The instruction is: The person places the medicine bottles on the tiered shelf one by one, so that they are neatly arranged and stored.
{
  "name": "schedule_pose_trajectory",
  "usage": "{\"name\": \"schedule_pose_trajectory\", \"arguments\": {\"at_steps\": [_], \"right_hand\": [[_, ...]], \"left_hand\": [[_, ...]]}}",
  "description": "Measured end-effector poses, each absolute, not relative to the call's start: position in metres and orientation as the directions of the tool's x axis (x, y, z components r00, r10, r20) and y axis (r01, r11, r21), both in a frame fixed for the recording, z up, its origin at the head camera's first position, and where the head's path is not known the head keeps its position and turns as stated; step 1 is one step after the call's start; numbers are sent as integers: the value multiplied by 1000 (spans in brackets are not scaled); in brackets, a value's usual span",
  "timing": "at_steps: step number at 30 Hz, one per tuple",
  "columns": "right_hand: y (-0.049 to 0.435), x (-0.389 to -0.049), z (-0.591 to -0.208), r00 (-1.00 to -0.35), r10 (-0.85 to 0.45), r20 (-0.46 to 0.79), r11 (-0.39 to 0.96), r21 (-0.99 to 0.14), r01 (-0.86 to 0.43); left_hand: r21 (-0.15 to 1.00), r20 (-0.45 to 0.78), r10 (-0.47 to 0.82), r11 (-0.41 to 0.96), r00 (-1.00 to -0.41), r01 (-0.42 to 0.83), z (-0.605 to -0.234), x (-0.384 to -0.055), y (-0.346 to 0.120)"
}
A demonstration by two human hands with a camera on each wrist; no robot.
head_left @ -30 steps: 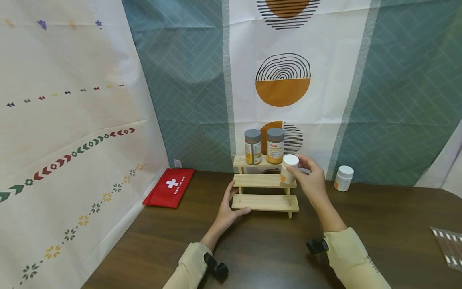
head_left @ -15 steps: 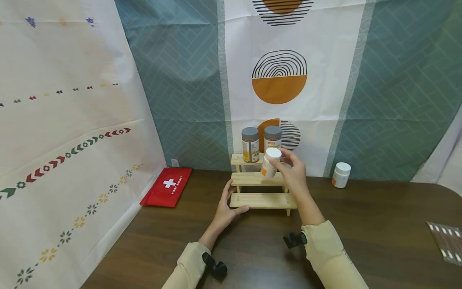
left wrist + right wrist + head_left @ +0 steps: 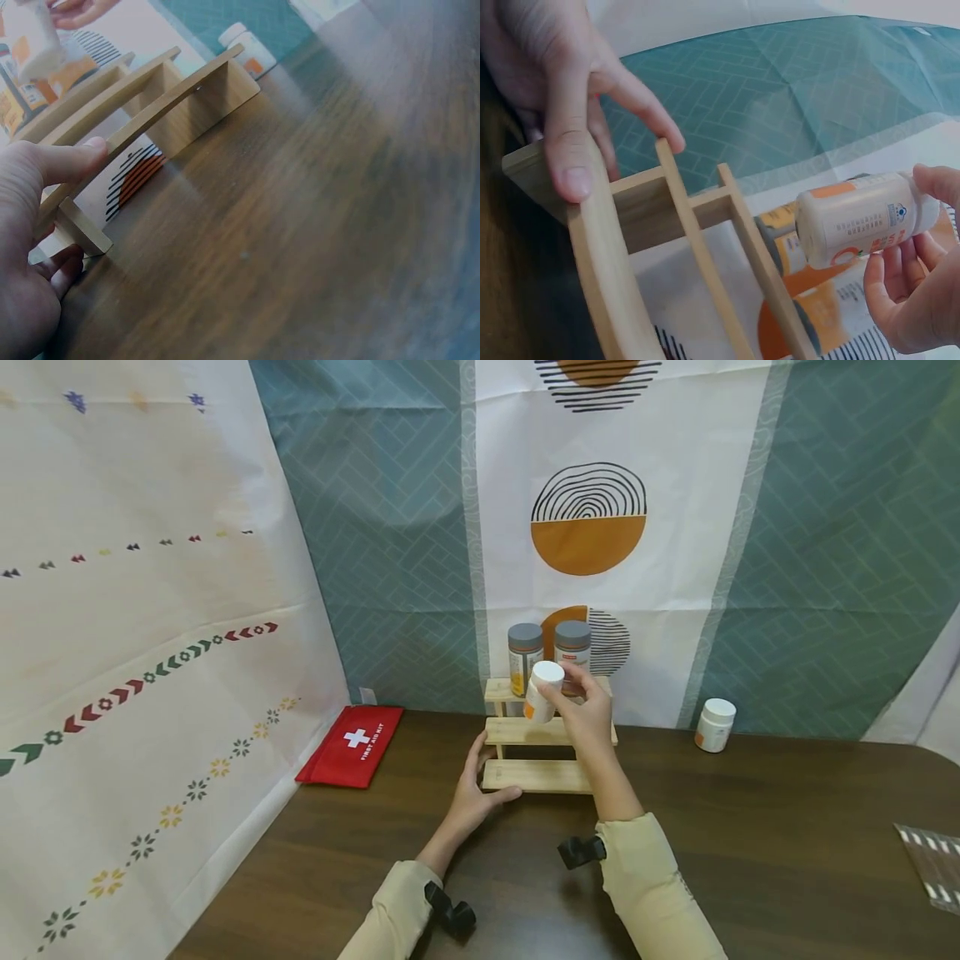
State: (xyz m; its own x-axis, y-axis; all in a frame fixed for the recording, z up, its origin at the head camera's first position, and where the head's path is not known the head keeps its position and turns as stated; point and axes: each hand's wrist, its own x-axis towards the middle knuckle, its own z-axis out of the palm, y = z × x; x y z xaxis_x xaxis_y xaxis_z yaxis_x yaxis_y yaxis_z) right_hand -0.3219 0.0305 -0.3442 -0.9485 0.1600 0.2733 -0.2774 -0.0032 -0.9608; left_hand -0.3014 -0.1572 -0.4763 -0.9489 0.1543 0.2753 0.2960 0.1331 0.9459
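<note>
In the head view my right hand point(image 3: 588, 718) holds a white pill bottle point(image 3: 538, 702) by its upper part, slightly tilted, over the left half of the middle step. The right wrist view shows the orange-and-white label of this bottle point(image 3: 862, 221), with thumb and fingers pinching around its cap end. My left hand point(image 3: 471, 797) grips the left end of a three-step wooden display rack point(image 3: 536, 775), its thumb on the lowest step. Two grey-lidded supplement jars, one at left point(image 3: 525, 647) and one at right point(image 3: 573, 639), stand on the top step; my right hand partly covers the right one.
Another white pill bottle point(image 3: 715, 727) stands on the brown table point(image 3: 787, 827) right of the rack. A red first aid kit pouch point(image 3: 352, 747) lies at left. A clear packet with white stripes point(image 3: 933, 867) lies at the right edge. Patterned cloth hangs close behind the rack.
My right hand has carried the white pill bottle leftward from the right end of the middle step, and slightly up. My left hand stays on the rack.
</note>
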Motion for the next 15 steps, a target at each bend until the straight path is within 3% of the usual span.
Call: {"name": "schedule_pose_trajectory", "arguments": {"at_steps": [15], "right_hand": [[19,-333,-371,-973,85,215,75,-975,-209]], "left_hand": [[948,266,141,140,-953,286,-474,-300,-156]]}}
